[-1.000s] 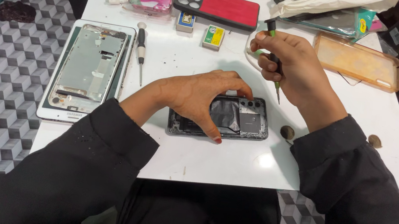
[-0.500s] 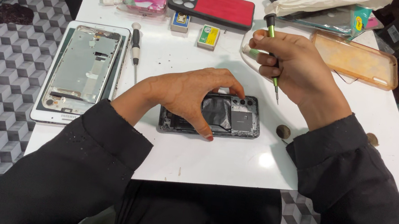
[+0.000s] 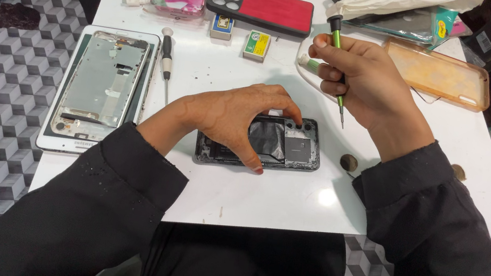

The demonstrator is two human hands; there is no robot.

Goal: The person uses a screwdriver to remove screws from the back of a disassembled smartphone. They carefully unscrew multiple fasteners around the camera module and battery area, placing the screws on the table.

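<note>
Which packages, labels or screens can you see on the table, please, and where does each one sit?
Small box: blue and white, rectangular, just below the red phone case.
Small box: yellow and green, to the right of the first.
Glossy packet: teal with yellow, top right, behind the orange case.
No lit screen in view.

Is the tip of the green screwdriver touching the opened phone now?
No, the right hand holds the green screwdriver lifted, its tip above the white table, apart from the opened phone.

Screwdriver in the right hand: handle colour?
Green shaft with a black cap, seen in the head view: the screwdriver is held in the right hand.
</note>
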